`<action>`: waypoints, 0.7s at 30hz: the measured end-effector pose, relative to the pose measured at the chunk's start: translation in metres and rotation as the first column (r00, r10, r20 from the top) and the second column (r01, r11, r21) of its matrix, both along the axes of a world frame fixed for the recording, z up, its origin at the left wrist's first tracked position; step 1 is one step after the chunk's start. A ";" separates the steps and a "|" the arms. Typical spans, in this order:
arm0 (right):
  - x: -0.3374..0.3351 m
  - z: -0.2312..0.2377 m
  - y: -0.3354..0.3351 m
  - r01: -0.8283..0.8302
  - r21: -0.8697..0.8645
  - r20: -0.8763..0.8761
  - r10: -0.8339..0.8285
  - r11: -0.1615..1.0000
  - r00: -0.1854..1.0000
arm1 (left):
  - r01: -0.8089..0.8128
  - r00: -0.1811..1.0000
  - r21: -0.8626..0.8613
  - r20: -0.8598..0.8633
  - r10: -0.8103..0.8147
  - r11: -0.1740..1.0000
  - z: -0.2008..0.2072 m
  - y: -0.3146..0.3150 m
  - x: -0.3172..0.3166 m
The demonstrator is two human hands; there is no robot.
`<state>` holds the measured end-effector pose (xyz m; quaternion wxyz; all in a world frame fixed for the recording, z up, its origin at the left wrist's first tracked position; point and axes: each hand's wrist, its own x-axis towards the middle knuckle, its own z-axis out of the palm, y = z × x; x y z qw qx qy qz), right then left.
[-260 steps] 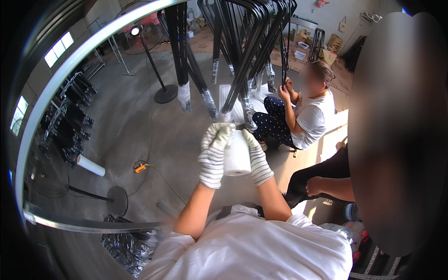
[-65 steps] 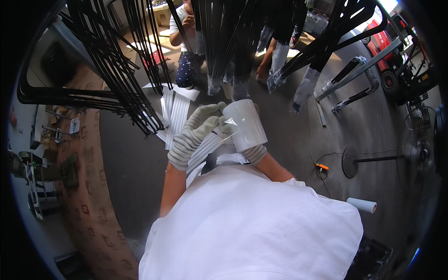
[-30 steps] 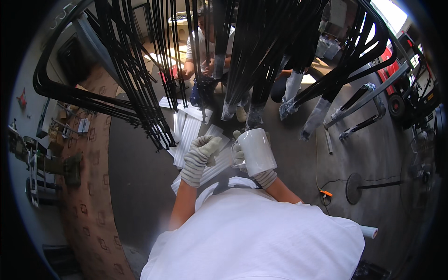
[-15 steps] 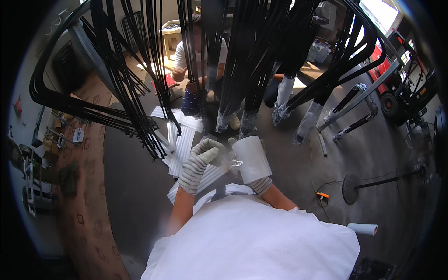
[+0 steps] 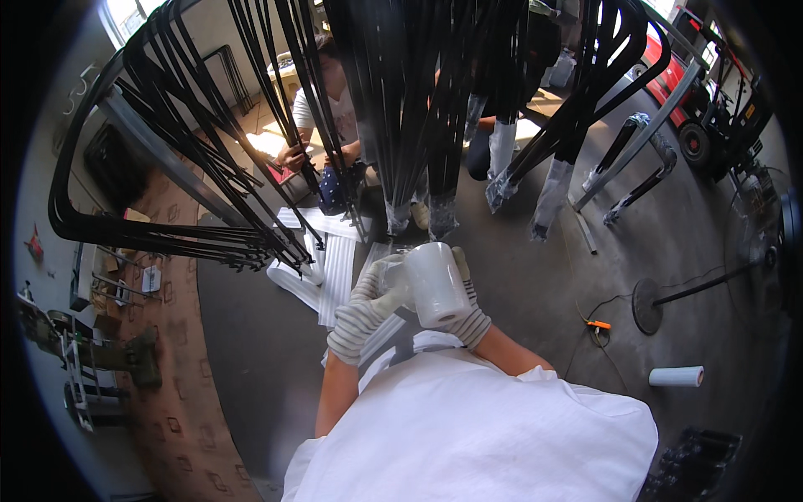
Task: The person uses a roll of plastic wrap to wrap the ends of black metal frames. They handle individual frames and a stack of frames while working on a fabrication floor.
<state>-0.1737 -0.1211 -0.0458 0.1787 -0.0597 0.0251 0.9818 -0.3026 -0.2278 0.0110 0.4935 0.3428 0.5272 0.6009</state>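
Note:
A white roll of stretch film (image 5: 438, 289) is held in front of my chest, slightly tilted, its core end toward me. My right hand (image 5: 471, 305), in a striped knit glove, grips it from the right and behind, with part of the fingers hidden by the roll. At the roll's left side, my left hand (image 5: 368, 308), gloved alike, is closed on a translucent loose piece of the film. Just beyond hang bundles of black metal tubes (image 5: 410, 125), several of their lower ends wrapped in clear film (image 5: 443, 216).
White foam strips (image 5: 337, 280) lie on the dark floor below. Across the hanging tubes a person (image 5: 322, 134) sits with a hand at them. On the right are a second film roll (image 5: 676, 376), a stand with a round base (image 5: 647, 306), a cable with an orange piece (image 5: 598, 325) and a red vehicle (image 5: 665, 67).
My left hand has come up against the roll's left side, and the roll has shifted slightly left and turned more upright. The person across has moved a hand onto the black tubes.

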 end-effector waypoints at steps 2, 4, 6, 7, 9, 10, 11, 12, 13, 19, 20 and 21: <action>-0.002 0.004 -0.004 -0.076 0.001 -0.090 0.076 0.997 0.993 | -0.066 0.930 -0.095 0.356 0.095 0.993 -0.031 -0.005 -0.017; -0.003 0.012 -0.005 -0.091 0.078 0.075 0.085 0.993 0.994 | -0.108 0.953 -0.067 0.278 0.122 0.992 -0.049 -0.006 -0.016; -0.004 0.011 -0.007 -0.142 0.120 0.103 0.130 0.983 0.986 | -0.144 0.987 0.041 -0.065 0.146 0.989 -0.047 -0.004 -0.011; -0.004 0.009 -0.008 -0.142 0.119 0.119 0.128 0.983 0.985 | -0.131 0.980 0.071 -0.139 0.140 0.989 -0.044 -0.002 -0.012; -0.005 0.007 -0.007 -0.139 0.123 0.151 0.120 0.983 0.981 | -0.172 0.949 -0.080 0.254 0.187 0.982 -0.031 -0.001 -0.016; -0.005 0.005 -0.007 -0.157 0.138 0.154 0.136 0.978 0.979 | -0.243 0.961 -0.062 0.118 0.249 0.968 -0.027 -0.002 -0.013; -0.004 0.004 -0.007 -0.175 0.152 0.157 0.151 0.973 0.976 | -0.310 0.951 -0.036 -0.020 0.310 0.950 -0.023 -0.003 -0.011; -0.004 0.003 -0.007 -0.193 0.166 0.160 0.167 0.967 0.973 | -0.307 0.951 0.006 -0.016 0.307 0.952 -0.018 -0.004 -0.012; -0.004 0.007 -0.008 -0.206 0.187 0.144 0.180 0.961 0.973 | -0.331 0.943 -0.009 -0.011 0.331 0.943 -0.019 -0.005 -0.015; -0.007 0.022 -0.009 -0.240 0.168 0.018 0.240 0.956 0.971 | -0.396 0.918 -0.023 -0.001 0.396 0.918 -0.014 -0.011 -0.021; -0.007 0.026 -0.009 -0.239 0.169 0.030 0.237 0.956 0.971 | -0.433 0.902 -0.083 -0.039 0.431 0.898 -0.007 -0.012 -0.016; -0.006 0.028 -0.008 -0.238 0.170 0.043 0.234 0.956 0.971 | -0.410 0.912 -0.105 -0.032 0.409 0.906 -0.009 -0.013 -0.015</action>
